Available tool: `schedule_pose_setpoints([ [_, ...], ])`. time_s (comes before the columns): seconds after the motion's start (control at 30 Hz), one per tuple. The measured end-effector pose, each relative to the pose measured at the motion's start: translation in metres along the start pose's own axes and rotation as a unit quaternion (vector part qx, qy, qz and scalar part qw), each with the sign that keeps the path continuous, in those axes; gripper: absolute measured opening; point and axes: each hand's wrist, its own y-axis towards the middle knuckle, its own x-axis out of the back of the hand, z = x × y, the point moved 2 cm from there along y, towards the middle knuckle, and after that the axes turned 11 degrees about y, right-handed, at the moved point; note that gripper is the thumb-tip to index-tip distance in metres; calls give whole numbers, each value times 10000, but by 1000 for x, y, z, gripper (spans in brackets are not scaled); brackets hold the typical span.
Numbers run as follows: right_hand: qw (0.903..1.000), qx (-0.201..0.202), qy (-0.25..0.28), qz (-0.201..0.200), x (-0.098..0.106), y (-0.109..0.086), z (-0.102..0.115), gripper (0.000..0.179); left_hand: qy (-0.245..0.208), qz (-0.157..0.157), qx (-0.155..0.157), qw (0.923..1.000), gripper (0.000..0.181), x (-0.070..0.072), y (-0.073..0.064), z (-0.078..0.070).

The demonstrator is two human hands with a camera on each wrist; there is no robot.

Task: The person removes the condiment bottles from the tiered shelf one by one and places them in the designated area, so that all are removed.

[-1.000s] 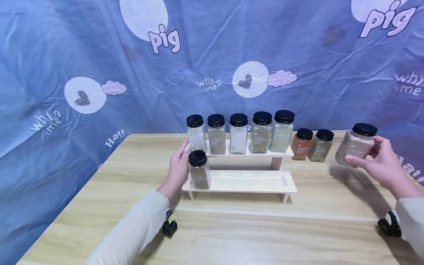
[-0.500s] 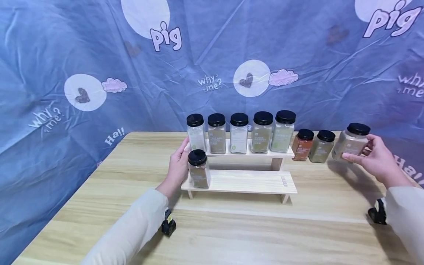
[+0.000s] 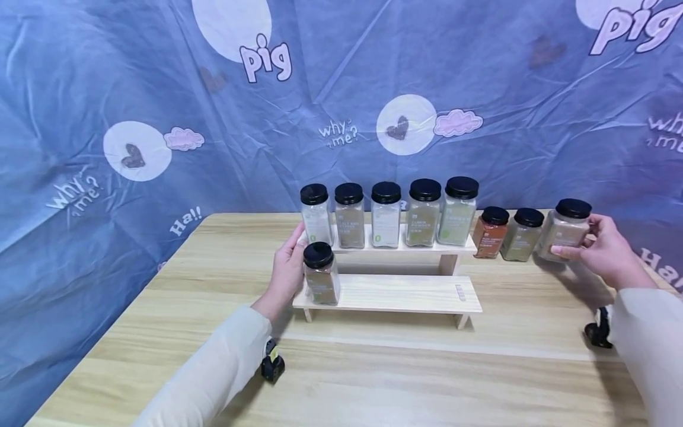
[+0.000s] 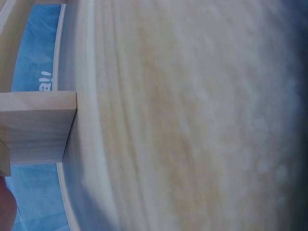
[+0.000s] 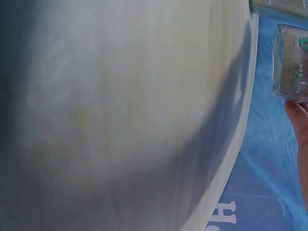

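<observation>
In the head view my right hand (image 3: 608,252) grips a black-lidded spice jar (image 3: 567,234) of greyish-brown powder, thumb across its front. The right wrist view shows the same jar's base (image 5: 291,62) slightly tilted. Just left of it stand a jar of olive-brown powder (image 3: 520,240) and one of red powder (image 3: 490,237). My left hand (image 3: 285,270) holds the left end of a two-tier wooden rack (image 3: 400,292), its fingertips partly hidden behind a brown spice jar (image 3: 322,283) on the lower tier. Several jars, among them a cumin jar (image 3: 423,222), line the upper tier.
The rack stands on a wood-grain table (image 3: 373,379). A blue printed cloth (image 3: 341,89) hangs behind the table's back edge. The left wrist view shows a rack leg (image 4: 38,130) close by.
My right hand has moved left and slightly down with its jar, bringing it beside the olive-brown one. The left hand stays at the rack's end.
</observation>
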Motion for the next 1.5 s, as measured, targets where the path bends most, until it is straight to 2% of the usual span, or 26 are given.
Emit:
schedule_pose_setpoints([
  [0.23, 9971, -8, 657, 372, 1, 6, -6, 62, 106, -83, -104, 9999, 44, 1, 0, 1],
  [0.4, 9973, -30, 485, 547, -1, 8, -10, 61, 147, -125, -123, 9997, 44, 1, 1, 1],
  [0.47, 9982, 79, 272, 537, 0, 8, -12, 62, 120, -116, -80, 9998, 44, 0, 1, 1],
  [0.57, 9980, 275, 231, 516, 3, 6, -15, 65, 149, -85, -29, 9998, 44, -1, 2, 0],
  [0.8, 9941, 428, 714, 697, 4, 6, -16, 68, 226, -133, -36, 9997, 44, -3, 2, -1],
  [1.1, 9959, 192, 219, 856, -3, 6, -17, 73, 308, -101, 29, 9995, 43, 2, 1, 0],
  [1.27, 9957, 277, 47, 882, -3, 5, -15, 75, 181, -43, 55, 9998, 44, 2, 2, 1],
  [1.37, 9961, 321, -322, 759, -1, 6, -7, 76, 197, -53, 76, 9998, 44, 2, 1, 1],
  [1.5, 9919, -237, -916, 851, 3, 4, 12, 96, 269, -65, 76, 9996, 44, 2, 0, 0],
])
